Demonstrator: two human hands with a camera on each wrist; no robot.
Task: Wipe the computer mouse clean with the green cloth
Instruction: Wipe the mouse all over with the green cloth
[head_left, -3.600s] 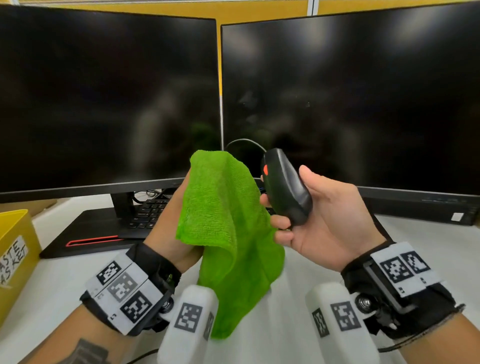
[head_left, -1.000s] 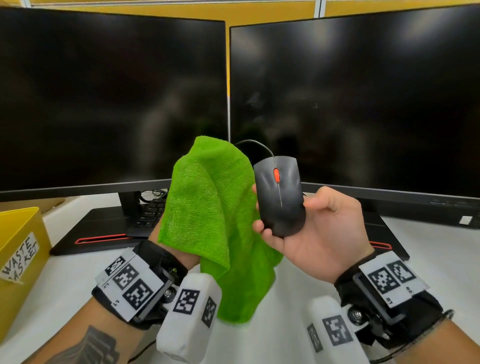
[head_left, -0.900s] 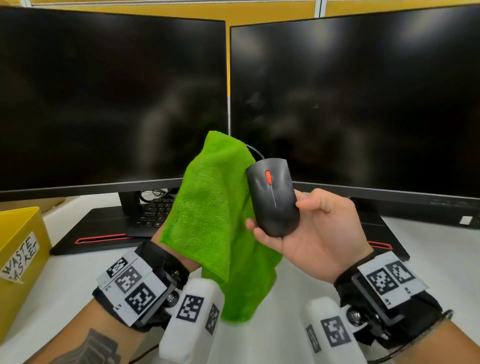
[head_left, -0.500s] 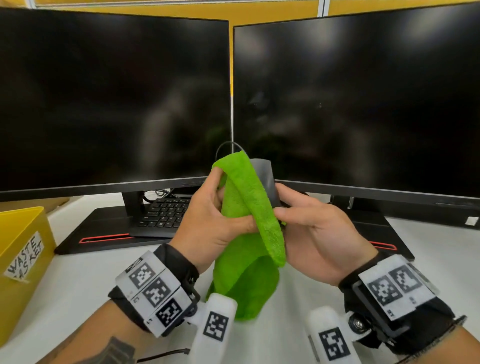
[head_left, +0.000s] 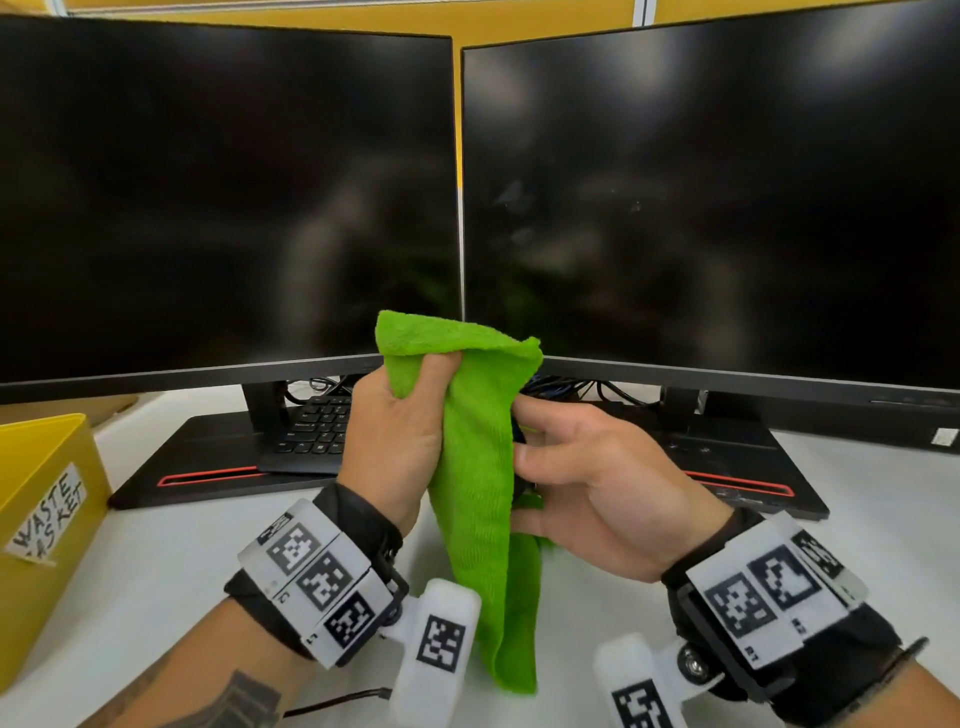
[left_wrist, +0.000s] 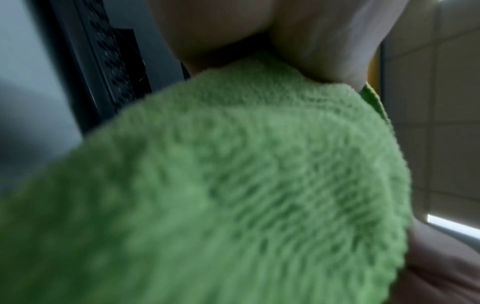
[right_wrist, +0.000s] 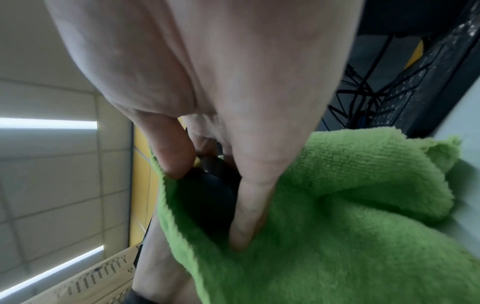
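At the lower centre of the head view, the mouse (right_wrist: 207, 197) is almost wholly hidden: only a dark sliver shows there between cloth and palm, while the right wrist view shows its black body inside the fold. The right hand (head_left: 587, 483) holds it above the bench (head_left: 156, 571), thumb and fingers (right_wrist: 249, 209) curled onto its sides. The cloth (head_left: 478, 467) wraps over the mouse from the left and hangs down toward the bench. The left hand (head_left: 395, 436) grips the cloth's upper part, fingers bunched into it, pressing it against the mouse.

Risks, as I judge them: the right hand's hold is narrow, so a hard rub could twist the mouse loose. The hanging tail could drag on the bench. The mouse's cable is not visible here; if taut, it may tug. Behind, two dark monitors (head_left: 223, 197) and a keyboard (head_left: 317, 431); a yellow bin (head_left: 36, 519) sits at lower left.
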